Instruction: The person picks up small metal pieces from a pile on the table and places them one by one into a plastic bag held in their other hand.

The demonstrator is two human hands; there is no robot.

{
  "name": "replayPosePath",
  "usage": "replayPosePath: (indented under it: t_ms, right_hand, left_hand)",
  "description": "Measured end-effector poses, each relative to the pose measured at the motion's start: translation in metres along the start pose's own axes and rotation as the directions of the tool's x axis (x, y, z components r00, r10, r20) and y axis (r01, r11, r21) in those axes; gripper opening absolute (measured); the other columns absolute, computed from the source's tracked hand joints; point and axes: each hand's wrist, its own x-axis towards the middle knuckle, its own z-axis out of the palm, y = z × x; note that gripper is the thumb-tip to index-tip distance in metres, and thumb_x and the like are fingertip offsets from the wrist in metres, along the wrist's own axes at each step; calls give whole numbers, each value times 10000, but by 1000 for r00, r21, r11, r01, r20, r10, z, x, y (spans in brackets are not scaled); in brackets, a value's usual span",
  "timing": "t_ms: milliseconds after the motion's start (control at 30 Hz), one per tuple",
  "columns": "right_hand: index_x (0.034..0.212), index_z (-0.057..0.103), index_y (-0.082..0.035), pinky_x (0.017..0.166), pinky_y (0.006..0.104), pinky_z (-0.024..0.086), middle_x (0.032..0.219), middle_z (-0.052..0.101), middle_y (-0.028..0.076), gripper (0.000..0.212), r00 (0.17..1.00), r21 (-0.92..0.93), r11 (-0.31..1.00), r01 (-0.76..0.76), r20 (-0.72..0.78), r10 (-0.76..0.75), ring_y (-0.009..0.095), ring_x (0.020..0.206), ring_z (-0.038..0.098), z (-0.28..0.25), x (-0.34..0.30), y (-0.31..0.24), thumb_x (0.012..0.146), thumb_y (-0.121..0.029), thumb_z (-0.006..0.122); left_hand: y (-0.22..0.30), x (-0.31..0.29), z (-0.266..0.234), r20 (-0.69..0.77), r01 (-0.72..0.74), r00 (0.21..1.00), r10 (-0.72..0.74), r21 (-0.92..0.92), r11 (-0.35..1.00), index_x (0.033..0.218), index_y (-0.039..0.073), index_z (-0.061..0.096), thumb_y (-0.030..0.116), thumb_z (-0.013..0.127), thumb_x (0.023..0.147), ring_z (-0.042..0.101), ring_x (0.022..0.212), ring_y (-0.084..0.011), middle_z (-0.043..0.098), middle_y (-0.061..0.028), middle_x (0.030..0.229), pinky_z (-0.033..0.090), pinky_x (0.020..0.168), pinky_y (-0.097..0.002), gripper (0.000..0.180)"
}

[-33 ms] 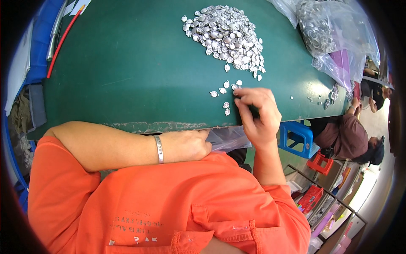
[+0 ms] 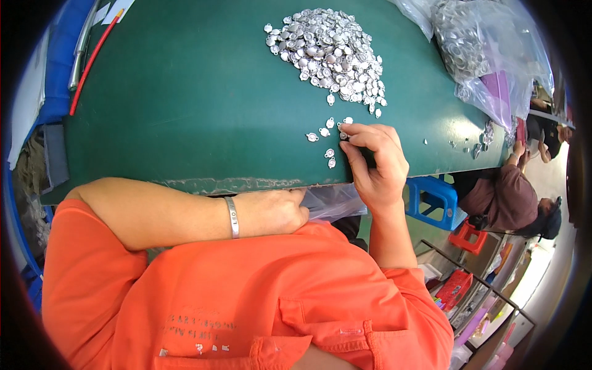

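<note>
The right hand (image 2: 382, 166) had shifted only slightly since the earlier frame, its thumb and forefinger now drawn closer together; the pile (image 2: 333, 52) had stayed as it was. Those fingertips appeared to pinch one small silver charm (image 2: 344, 135), held just over the table (image 2: 185, 80) on the person's side of the pile. The left hand (image 2: 271, 211) rested farther from the pile, at the table's near edge, its fingers partly hidden, so whether it gripped anything could not be told.

The charm looked to be metal, so it was probably light for the hand, stiff and hard to break, though its smooth face might have slipped between dry fingers. The rim or the small loop seemed the best place to take hold.

Several loose charms (image 2: 325, 132) lay between the pile and the person, some close beside the right fingertips, where they could have been nudged. Right of the pile sat a clear bag (image 2: 527, 55) with more silver pieces inside, and nearer the person from it, scattered bits (image 2: 487, 135). A red stick (image 2: 92, 68) lay well left of the pile, out of the way.
</note>
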Motion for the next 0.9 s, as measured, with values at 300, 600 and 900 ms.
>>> replayPosePath:
  t_ms: [300,600,900]
  right_hand:
    - [837,584,-15,571,262,496,854,685,98,174,960,306,913,-269,7,281,172,693,630,-12,-23,-6,773,136,644]
    - [836,589,-11,682,306,525,895,690,105,171,959,82,970,-230,-151,240,229,779,652,-13,-13,1,755,131,640]
    - [799,566,-33,669,310,500,817,670,77,203,968,169,963,-212,-103,231,234,753,628,-15,-24,1,731,117,684]
  left_hand:
    - [2,3,0,46,48,998,-44,-100,994,861,-61,568,134,553,795,583,1087,-459,450,-412,1286,527,882,-423,206]
    - [3,4,-14,130,92,989,-77,-114,989,883,-44,580,111,541,818,573,1096,-460,410,-400,1333,511,895,-428,173]
    - [2,1,-13,61,29,998,-22,-116,993,876,-51,577,120,544,826,565,1110,-466,381,-404,1358,499,910,-428,181]
